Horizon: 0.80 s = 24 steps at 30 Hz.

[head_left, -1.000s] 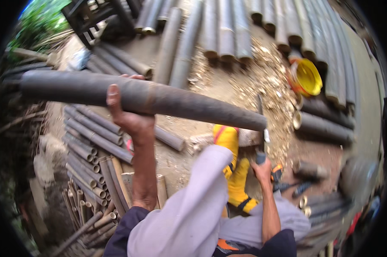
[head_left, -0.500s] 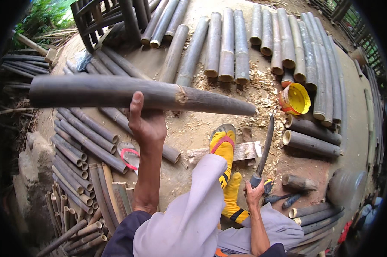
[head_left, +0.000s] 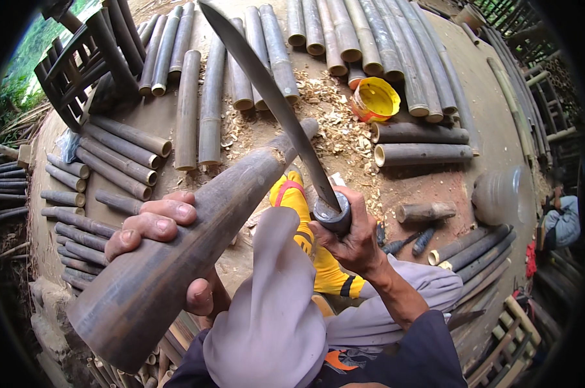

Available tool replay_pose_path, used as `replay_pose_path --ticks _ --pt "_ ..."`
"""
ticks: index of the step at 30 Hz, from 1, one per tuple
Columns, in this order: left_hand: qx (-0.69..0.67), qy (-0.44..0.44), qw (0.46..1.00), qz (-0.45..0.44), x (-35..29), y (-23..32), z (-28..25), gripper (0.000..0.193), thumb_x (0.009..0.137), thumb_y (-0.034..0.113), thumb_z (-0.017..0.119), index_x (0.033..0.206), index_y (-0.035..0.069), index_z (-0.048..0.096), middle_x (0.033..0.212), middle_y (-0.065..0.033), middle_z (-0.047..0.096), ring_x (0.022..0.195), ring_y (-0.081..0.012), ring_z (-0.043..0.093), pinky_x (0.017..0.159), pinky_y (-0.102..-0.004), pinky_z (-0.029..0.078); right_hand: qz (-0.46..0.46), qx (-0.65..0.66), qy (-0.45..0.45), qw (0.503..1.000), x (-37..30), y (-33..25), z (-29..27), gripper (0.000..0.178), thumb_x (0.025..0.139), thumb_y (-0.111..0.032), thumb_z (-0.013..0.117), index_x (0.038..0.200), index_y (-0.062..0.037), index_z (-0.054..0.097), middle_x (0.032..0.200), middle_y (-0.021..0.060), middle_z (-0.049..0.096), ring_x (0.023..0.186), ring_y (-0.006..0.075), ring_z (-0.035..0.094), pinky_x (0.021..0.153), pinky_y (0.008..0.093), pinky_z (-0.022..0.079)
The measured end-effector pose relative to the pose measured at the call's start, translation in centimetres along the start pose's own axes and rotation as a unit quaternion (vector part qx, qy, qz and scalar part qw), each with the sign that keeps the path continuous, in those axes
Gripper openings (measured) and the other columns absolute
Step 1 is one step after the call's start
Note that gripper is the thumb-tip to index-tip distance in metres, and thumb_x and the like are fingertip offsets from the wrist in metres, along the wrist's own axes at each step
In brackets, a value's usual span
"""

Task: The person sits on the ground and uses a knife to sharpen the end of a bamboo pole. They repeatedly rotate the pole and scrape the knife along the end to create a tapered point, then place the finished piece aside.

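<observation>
A dark bamboo pole section (head_left: pixel 195 242) slants across my lap, its thick end near and to the left, its thinner end pointing away. My left hand (head_left: pixel 160 236) wraps around its thick part, fingers over the top and thumb below. In my right hand (head_left: pixel 354 242) is a machete (head_left: pixel 276 103) with a long curved dark blade and a rounded handle. The blade rises up and to the left, passing in front of the bamboo's far end. I cannot tell whether the blade touches the bamboo.
Bamboo sections (head_left: pixel 211 110) lie in rows ahead and at left. Wood shavings (head_left: pixel 334 107) litter the ground around a yellow tub (head_left: pixel 376 100). A large clear jug (head_left: pixel 499 194) and a short log (head_left: pixel 425 211) are at right. A person (head_left: pixel 559 220) sits at the far right.
The bamboo has swung from level to slanting and come closer, with my left hand now gripping it from the side. My right hand has raised the machete up beside the bamboo. The view has shifted right.
</observation>
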State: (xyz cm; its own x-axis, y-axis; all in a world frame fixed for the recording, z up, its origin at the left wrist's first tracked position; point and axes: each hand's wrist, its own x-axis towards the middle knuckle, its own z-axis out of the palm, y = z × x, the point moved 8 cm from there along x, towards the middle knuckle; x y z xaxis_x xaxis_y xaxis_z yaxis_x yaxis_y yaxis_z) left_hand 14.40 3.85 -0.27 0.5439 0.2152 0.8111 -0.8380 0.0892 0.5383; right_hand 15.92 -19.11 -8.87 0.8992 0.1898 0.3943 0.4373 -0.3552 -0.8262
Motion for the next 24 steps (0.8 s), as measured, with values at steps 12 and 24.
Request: replay_pose_path --ticks 12,24 --pt "0.058 -0.007 0.997 0.044 -1.6 1.4 2.7 0.066 0.074 0.029 0.068 0.124 0.003 0.034 0.103 -0.0148 0.052 0.095 -0.0297 0.056 0.089 -0.05 0.045 0.067 0.024 -0.005 0.997 1.2 -0.7 0.2 0.044 0.086 -0.029 0.068 0.11 0.0003 0.046 0.079 0.0199 0.063 0.076 0.0339 0.068 0.062 0.0398 0.053" --pt "0.087 -0.024 0.996 0.027 -1.8 1.4 3.5 0.065 0.072 0.019 0.073 0.121 0.003 0.033 0.101 -0.017 0.055 0.095 -0.0308 0.058 0.09 -0.0493 0.045 0.058 -0.016 -0.015 0.998 1.3 -0.6 0.1 0.042 0.084 -0.028 0.069 0.105 0.0007 0.046 0.08 0.0201 0.062 0.072 0.0337 0.067 0.059 0.0411 0.053"
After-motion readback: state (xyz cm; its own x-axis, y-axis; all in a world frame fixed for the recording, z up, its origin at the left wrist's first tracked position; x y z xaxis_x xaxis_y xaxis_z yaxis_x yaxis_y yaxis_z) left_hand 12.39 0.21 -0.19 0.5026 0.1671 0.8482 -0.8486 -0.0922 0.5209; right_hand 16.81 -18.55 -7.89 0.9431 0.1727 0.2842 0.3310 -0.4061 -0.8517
